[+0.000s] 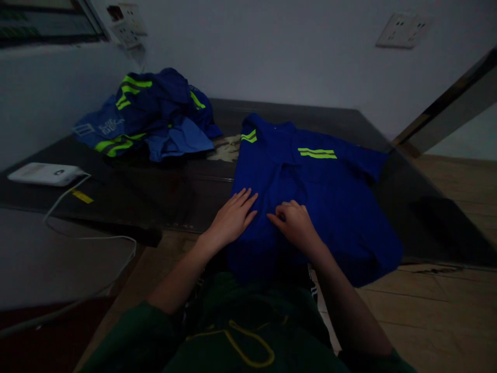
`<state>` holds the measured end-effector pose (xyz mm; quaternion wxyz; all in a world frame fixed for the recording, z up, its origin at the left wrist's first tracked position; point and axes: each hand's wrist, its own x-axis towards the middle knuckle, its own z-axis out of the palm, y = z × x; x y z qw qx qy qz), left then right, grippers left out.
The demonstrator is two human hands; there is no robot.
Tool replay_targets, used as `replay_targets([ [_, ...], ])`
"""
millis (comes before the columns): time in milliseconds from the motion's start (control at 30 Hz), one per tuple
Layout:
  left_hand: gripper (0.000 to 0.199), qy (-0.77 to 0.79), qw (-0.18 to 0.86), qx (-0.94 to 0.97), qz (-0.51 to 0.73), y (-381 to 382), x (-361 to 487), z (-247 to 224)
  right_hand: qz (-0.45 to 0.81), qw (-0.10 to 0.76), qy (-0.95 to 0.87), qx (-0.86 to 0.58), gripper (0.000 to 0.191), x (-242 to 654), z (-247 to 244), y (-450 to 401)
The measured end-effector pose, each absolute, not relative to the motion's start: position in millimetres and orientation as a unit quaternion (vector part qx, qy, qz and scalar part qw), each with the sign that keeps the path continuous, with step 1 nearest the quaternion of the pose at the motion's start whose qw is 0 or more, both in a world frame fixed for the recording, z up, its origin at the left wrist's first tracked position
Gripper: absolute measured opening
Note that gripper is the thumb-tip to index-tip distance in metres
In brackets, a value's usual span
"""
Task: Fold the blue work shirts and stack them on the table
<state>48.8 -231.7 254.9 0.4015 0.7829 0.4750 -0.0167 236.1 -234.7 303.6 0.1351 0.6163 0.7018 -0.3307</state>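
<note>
A blue short-sleeved shirt [330, 207] lies spread on the dark table, its collar toward the wall and its lower part hanging over the near edge. Yellow-green stripes [317, 153] cross the chest and one sleeve. Flat on the shirt's left side rests my left hand [235, 215], fingers stretched out. My right hand [295, 220] is at the middle of the shirt, fingers curled in on the cloth near the front opening and the thumb pointing left. Its fingertips are partly hidden. Wrinkles run up from between the hands toward the collar.
A heap of blue clothes [155, 114] with similar stripes sits at the back left of the table [186, 202]. At far left lies a white device [44, 174] with a cable [93, 237] hanging over the edge. Wall sockets [404, 30] are behind. The room is dim.
</note>
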Motion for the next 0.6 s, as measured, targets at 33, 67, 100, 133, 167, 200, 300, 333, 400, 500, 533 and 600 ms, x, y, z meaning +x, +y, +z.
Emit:
replay_targets([
  [33, 0.05, 0.475, 0.395, 0.786, -0.03, -232.2, 49.4, 253.1, -0.345, 0.122, 0.692, 0.622, 0.032, 238.9, 303.3, -234.6],
  [67, 0.05, 0.475, 0.389, 0.789, -0.037, -233.1, 49.3, 252.3, -0.354, 0.11, 0.685, 0.627, 0.032, 242.1, 304.1, -234.9],
  [100, 0.05, 0.476, 0.384, 0.79, -0.042, -234.0, 48.8, 252.1, -0.357, 0.101, 0.681, 0.631, 0.031, 245.3, 305.8, -235.7],
  [133, 0.05, 0.475, 0.382, 0.791, -0.046, -234.7, 48.0, 252.1, -0.355, 0.095, 0.679, 0.635, 0.03, 248.4, 308.5, -237.0],
  [167, 0.05, 0.474, 0.382, 0.792, -0.047, -235.1, 47.2, 252.4, -0.347, 0.09, 0.68, 0.64, 0.029, 251.1, 312.1, -238.9],
  [200, 0.05, 0.472, 0.385, 0.792, -0.047, -235.0, 46.4, 252.9, -0.335, 0.086, 0.679, 0.648, 0.028, 253.6, 316.6, -241.4],
  [300, 0.049, 0.474, 0.398, 0.784, -0.039, -229.7, 45.1, 256.9, -0.322, 0.058, 0.656, 0.68, 0.029, 259.3, 336.3, -254.3],
  [333, 0.047, 0.477, 0.402, 0.781, -0.032, -226.0, 45.6, 259.0, -0.344, 0.049, 0.642, 0.683, 0.032, 260.1, 344.2, -261.4],
  [400, 0.043, 0.475, 0.405, 0.781, -0.002, -215.7, 49.6, 262.6, -0.413, 0.06, 0.615, 0.669, 0.035, 258.3, 358.1, -280.9],
  [500, 0.039, 0.401, 0.426, 0.809, 0.052, -196.5, 64.3, 259.1, -0.449, 0.138, 0.592, 0.655, 0.029, 246.5, 363.1, -318.2],
  [533, 0.04, 0.367, 0.437, 0.819, 0.059, -190.6, 70.8, 254.5, -0.435, 0.162, 0.589, 0.662, 0.027, 241.3, 359.2, -330.4],
  [600, 0.043, 0.32, 0.457, 0.829, 0.051, -181.5, 83.9, 241.4, -0.404, 0.181, 0.58, 0.684, 0.03, 232.1, 345.6, -350.7],
])
